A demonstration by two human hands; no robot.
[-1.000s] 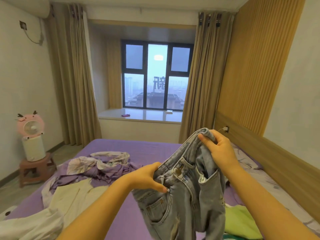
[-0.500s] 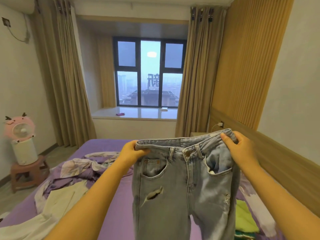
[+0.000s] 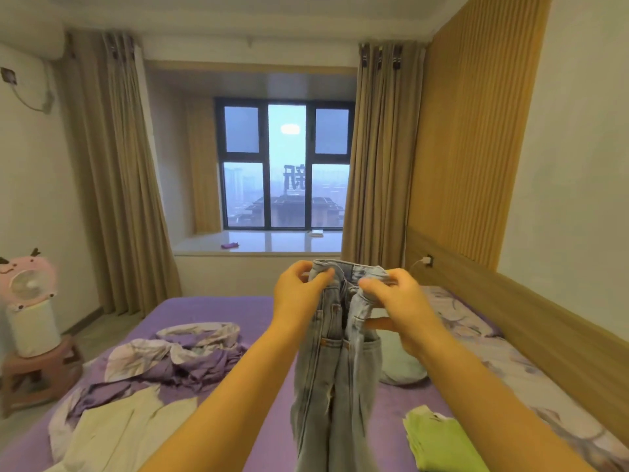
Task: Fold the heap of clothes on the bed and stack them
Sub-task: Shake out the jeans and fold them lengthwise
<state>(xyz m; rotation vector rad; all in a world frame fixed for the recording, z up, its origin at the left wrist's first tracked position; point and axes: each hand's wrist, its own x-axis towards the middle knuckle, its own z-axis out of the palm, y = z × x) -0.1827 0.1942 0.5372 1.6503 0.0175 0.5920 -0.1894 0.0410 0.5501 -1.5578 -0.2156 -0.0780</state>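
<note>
Both hands have drawn together since the jeans (image 3: 335, 362) hung spread wide: left hand (image 3: 299, 294) and right hand (image 3: 401, 308) pinch the waistband, doubled lengthwise above the bed (image 3: 218, 308). Folded green garment (image 3: 439, 441) lies done; the heap (image 3: 177, 356) remains.

Light-blue jeans (image 3: 337, 356) hang upright above the middle of the purple bed (image 3: 204, 308), doubled lengthwise so the two halves of the waistband meet at the top, legs trailing down together. Crumpled purple-and-white garment (image 3: 177, 356) and cream garment (image 3: 115, 434) lie toward the bed's left edge. Folded green garment (image 3: 439, 441) lies flat near the right edge.
</note>
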